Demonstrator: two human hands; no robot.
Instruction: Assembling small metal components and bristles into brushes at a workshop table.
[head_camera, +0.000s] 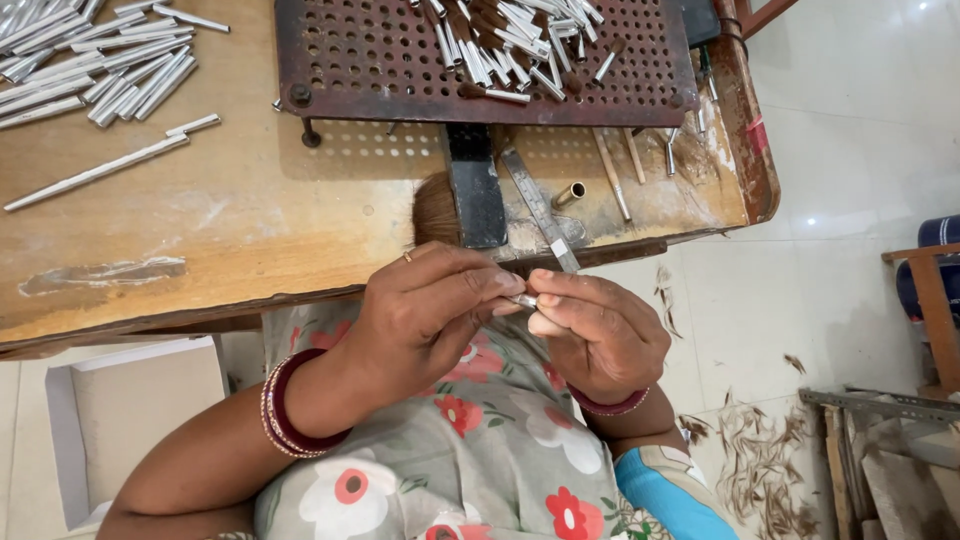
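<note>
Head view is showing your two hands meeting just below the near edge of the wooden bench (230, 240), over your flowered lap. Your left hand (425, 320) is closing its grip on a small silvery metal tube (523, 299), with the thumb and forefinger pinching one end of it. Your right hand (598, 335) is pinching the other end of the same tube, its fingertips (545, 299) curling in tight so that the two hands are almost touching. The tube itself is mostly hidden between your fingers, so only a short shining bit is showing. Just above your hands a tuft of brown bristle (436, 210) is lying on the bench beside a dark metal block (475, 190), and a steel ruler (540, 210) is lying slanted next to it, its lower end reaching down near your right fingers. A short brass tube (568, 195) is resting just right of the ruler. Farther back, a rusty perforated metal plate (380, 60) is standing on the bench, carrying a heap of finished brush tips (510, 40). At far left a pile of long silvery rods (90, 60) is lying on the bench. Hair clippings (760, 460) are scattered on the tiled floor to your right.
</note>
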